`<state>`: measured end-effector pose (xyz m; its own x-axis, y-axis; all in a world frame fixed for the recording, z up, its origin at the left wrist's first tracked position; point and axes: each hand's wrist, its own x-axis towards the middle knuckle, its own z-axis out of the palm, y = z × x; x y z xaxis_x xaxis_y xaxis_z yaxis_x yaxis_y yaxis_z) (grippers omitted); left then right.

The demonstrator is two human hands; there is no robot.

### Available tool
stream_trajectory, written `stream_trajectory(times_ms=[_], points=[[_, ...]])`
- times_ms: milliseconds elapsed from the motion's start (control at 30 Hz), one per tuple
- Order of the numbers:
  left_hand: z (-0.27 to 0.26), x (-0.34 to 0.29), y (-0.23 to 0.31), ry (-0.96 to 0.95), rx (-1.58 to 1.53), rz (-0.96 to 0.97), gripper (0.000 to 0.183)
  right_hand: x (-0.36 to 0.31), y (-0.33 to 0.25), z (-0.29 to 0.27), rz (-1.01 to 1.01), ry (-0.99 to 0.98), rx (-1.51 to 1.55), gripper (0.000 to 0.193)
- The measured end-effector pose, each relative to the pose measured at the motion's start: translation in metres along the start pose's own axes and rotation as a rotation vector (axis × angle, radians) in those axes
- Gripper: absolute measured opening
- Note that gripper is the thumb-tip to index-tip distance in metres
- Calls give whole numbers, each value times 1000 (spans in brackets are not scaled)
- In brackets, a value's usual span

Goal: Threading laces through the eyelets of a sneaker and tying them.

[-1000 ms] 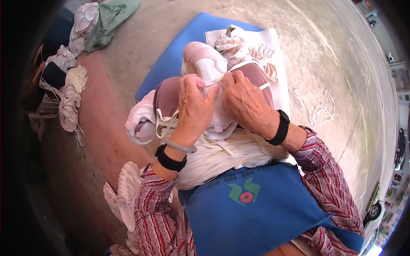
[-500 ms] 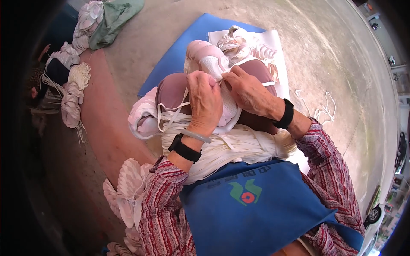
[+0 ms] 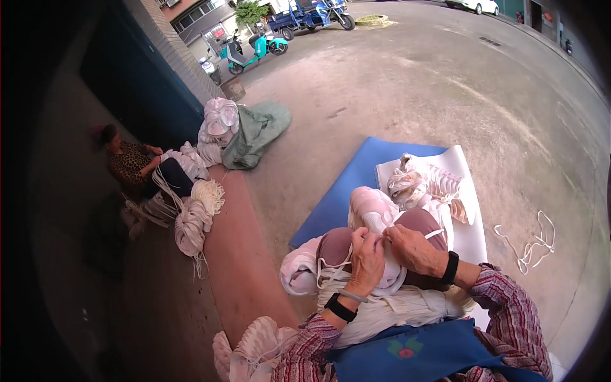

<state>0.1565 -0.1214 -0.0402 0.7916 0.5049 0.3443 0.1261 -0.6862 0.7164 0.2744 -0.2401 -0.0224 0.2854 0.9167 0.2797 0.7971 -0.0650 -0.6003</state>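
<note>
Both hands are pinched nearly closed, left (image 3: 366,260) and right (image 3: 415,250) meeting on a white shoe upper (image 3: 391,272) between the mauve knees (image 3: 333,246), can't tell what else they've got. Fat bundle of cream laces (image 3: 398,309) just below, btw.

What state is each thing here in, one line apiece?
Shoe upper, gripped, partly covered
Left hand, pinching the upper
Right hand, pinching it too
White lace bundle, laid out lengthwise
Loose lace, tangled on the ground
Green sack, crumpled
Co-worker, seated
Teal scooter, standing upright
Blue three-wheeler, standing
</note>
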Motion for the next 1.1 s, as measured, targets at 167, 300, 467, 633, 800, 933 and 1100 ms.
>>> stream_trajectory(times_ms=[167,300,467,633,800,933,1100], points=[[1,2,-10,45,-18,78,20,4,6,0,103,75,133,32],[3,2,-12,-16,42,59,24,7,10,1,-108,59,166,36],[0,8,1,-14,53,41,21,10,7,-2,-113,6,170,35],[-8,6,0,-68,-11,99,20,3,14,0,4,74,295,27],[-9,3,2,-102,-64,52,20,2,-3,-12,38,-32,344,32],[0,16,2,-124,-15,63,18,-2,14,-2,-68,57,246,37],[-3,11,-8,-125,45,70,15,-4,5,2,62,13,205,31]])
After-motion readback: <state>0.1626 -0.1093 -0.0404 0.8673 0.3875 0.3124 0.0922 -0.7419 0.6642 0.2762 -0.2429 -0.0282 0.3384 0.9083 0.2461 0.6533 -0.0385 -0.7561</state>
